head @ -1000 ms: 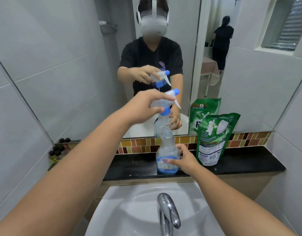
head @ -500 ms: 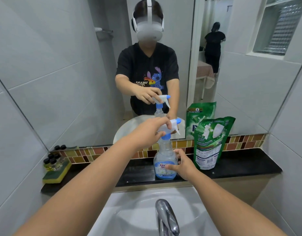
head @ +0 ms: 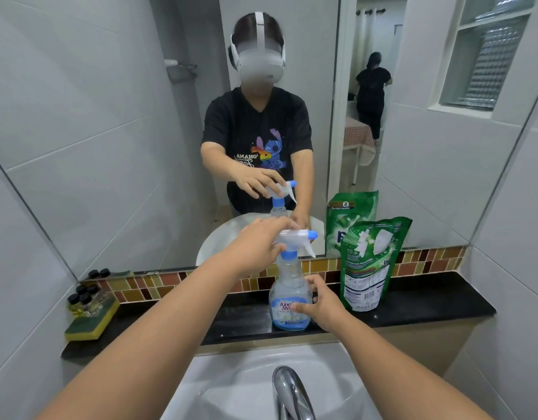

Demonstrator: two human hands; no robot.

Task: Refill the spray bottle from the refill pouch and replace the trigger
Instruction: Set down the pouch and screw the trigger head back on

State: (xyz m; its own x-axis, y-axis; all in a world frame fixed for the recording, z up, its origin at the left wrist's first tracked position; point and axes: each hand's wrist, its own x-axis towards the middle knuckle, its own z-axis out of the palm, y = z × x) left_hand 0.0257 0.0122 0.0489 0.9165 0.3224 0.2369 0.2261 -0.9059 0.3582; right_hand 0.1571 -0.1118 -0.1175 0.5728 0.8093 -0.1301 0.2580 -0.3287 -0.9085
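Observation:
A clear spray bottle [head: 287, 294] with a blue label stands upright on the black ledge [head: 428, 301], holding a little blue liquid at its base. Its white trigger head [head: 298, 242] with a blue nozzle and blue collar sits on the bottle's neck. My left hand [head: 258, 242] is wrapped over the back of the trigger head. My right hand [head: 323, 303] grips the bottle's lower body from the right. A green refill pouch [head: 370, 262] stands upright on the ledge just right of the bottle, apart from both hands.
A white sink [head: 231, 386] with a chrome tap [head: 290, 392] lies below the ledge. A yellow-green sponge [head: 92, 321] carrying small dark-capped bottles [head: 84, 298] rests at the ledge's left end. The mirror [head: 428, 162] behind reflects me and another person in a doorway.
My left hand brought the trigger head down from above the open neck onto the bottle. My right hand kept hold of the bottle's body. The camera tilted upward.

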